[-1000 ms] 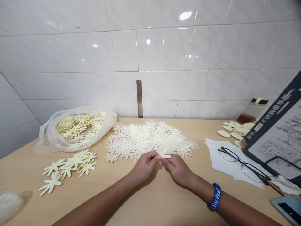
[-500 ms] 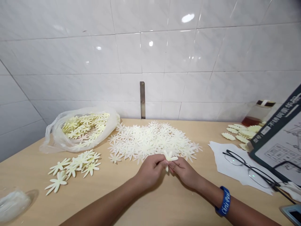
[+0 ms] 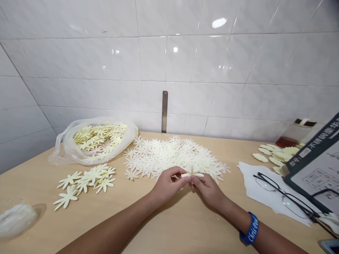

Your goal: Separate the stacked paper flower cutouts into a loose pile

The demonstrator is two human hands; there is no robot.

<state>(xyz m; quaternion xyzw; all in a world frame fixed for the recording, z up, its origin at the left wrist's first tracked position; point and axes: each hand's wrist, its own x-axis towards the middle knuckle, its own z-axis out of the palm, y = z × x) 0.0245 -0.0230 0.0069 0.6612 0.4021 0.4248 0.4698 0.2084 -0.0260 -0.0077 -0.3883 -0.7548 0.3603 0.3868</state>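
Between my two hands is a pale cream flower cutout [image 3: 192, 174] with long narrow petals, seen nearly edge-on. My left hand [image 3: 169, 182] pinches its left side with thumb and fingers. On the other side, my right hand [image 3: 208, 188] grips it too, and the fingertips of both hands nearly meet below it. Just behind the hands spreads a wide pile of similar white flower cutouts [image 3: 169, 155]. A smaller group of yellowish flower cutouts [image 3: 92, 177] lies to the left, with one cutout [image 3: 66, 197] at its near edge.
An open plastic bag [image 3: 62, 151] of yellowish cutouts stands back left. Clear plastic wrap [image 3: 16, 220] lies front left. On the right are white paper [image 3: 250, 183], glasses [image 3: 282, 192], a dark printed box [image 3: 315, 169], scalloped pieces [image 3: 280, 155] and a jar of red liquid [image 3: 296, 132].
The held flower has tipped from upright and spread to nearly flat. Both hands have shifted their fingers around it slightly. The whole view has moved a little.
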